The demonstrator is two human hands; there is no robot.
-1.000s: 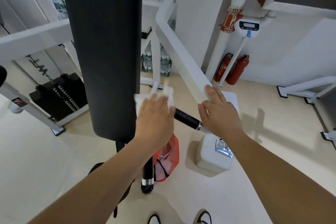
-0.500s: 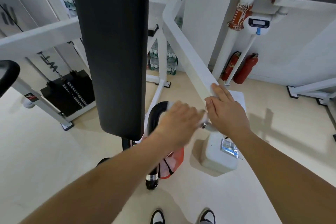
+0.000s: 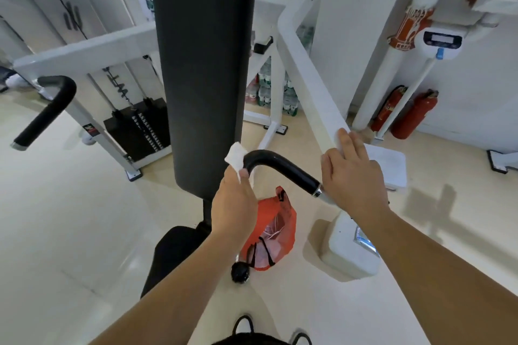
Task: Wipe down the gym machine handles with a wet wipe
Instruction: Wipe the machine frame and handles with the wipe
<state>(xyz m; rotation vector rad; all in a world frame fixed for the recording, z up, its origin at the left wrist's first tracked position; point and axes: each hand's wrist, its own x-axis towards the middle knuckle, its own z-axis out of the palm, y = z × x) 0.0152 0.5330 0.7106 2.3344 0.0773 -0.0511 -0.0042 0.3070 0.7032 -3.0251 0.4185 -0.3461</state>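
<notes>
A curved black handle (image 3: pixel 283 166) bends down from the white machine arm (image 3: pixel 311 84) in the middle of the view. My left hand (image 3: pixel 234 204) grips the handle's downward part just below the bend, with a folded white wet wipe (image 3: pixel 235 158) pinched in its fingers and sticking out above them. My right hand (image 3: pixel 354 179) rests on the white arm just past the handle's chrome collar, fingers flat on the metal. A second black handle (image 3: pixel 46 112) hangs at the far left.
The tall black back pad (image 3: pixel 207 70) stands right behind the handle. An orange plastic bag (image 3: pixel 273 235) lies on the floor below, beside a white block (image 3: pixel 347 255). A weight stack (image 3: pixel 140 131) sits back left; two red fire extinguishers (image 3: pixel 406 115) stand by the right wall.
My left hand slid with the wipe from near the chrome collar back along the handle to the bend and its downward part. My right hand stayed on the white arm.
</notes>
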